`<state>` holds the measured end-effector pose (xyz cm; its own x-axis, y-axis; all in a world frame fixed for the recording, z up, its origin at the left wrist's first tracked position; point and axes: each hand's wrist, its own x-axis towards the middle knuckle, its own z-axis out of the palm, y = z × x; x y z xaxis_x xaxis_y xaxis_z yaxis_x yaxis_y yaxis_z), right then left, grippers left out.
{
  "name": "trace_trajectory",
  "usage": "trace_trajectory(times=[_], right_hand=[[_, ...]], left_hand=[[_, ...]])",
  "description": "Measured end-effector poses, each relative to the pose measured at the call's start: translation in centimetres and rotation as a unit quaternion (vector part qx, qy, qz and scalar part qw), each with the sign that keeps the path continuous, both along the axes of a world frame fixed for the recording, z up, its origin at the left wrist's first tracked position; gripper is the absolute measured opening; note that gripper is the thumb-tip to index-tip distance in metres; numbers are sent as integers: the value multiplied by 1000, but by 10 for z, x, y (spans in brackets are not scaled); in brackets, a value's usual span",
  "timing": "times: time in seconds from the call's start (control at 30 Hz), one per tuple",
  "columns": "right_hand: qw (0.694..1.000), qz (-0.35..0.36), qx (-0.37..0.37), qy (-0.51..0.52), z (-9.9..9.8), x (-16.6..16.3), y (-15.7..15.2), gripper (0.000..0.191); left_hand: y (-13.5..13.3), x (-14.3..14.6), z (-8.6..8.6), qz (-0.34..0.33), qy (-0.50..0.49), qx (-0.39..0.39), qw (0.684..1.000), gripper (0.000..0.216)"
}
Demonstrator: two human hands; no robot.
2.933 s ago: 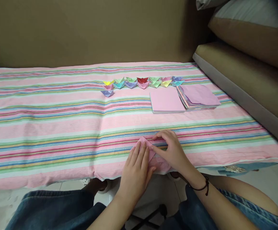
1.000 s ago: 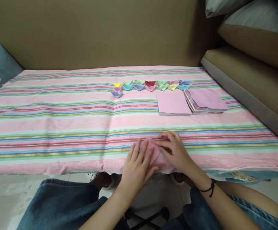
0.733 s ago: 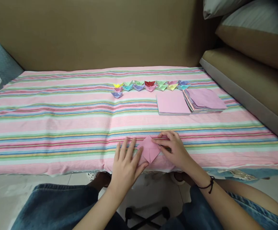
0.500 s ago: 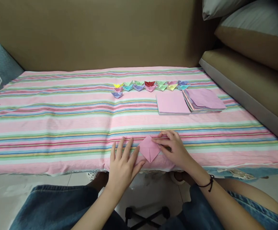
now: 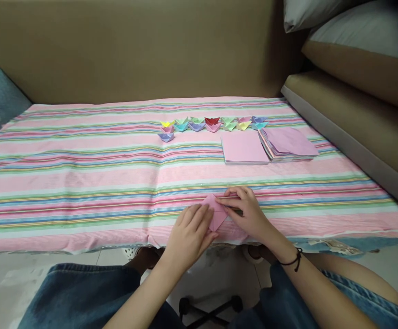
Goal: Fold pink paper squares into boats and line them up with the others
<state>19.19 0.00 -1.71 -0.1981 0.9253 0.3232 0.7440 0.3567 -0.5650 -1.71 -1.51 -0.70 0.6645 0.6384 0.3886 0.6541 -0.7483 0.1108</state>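
Observation:
A small folded pink paper (image 5: 216, 212) lies near the front edge of the striped cloth (image 5: 82, 183). My left hand (image 5: 189, 235) rests flat on its left part, fingers stretched out and covering that side. My right hand (image 5: 247, 212) presses the paper's upper right edge with fingers held together, a black band on its wrist. Neither hand lifts the paper off the cloth.
A row of several small coloured folded paper boats (image 5: 212, 123) stands at the back. Two stacks of square sheets, pink (image 5: 243, 147) and mauve (image 5: 288, 144), lie right of centre. Brown cushions (image 5: 357, 114) rise on the right; a tan wall stands behind.
My left hand had slid off to the left of the pink paper with fingers spread; now it is back on the paper's left side. My right hand stayed in place.

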Motion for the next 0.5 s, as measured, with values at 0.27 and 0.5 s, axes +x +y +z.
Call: trace_trajectory(times=[0.27,0.5], right_hand=[[997,-72,12,17,3,-16,0,17],[991,-134,22,14,-1,-30,1,19]], left_hand=[[7,9,5,22,-89,-128,988,27],[28,17,7,129,-217,-235,939,9]])
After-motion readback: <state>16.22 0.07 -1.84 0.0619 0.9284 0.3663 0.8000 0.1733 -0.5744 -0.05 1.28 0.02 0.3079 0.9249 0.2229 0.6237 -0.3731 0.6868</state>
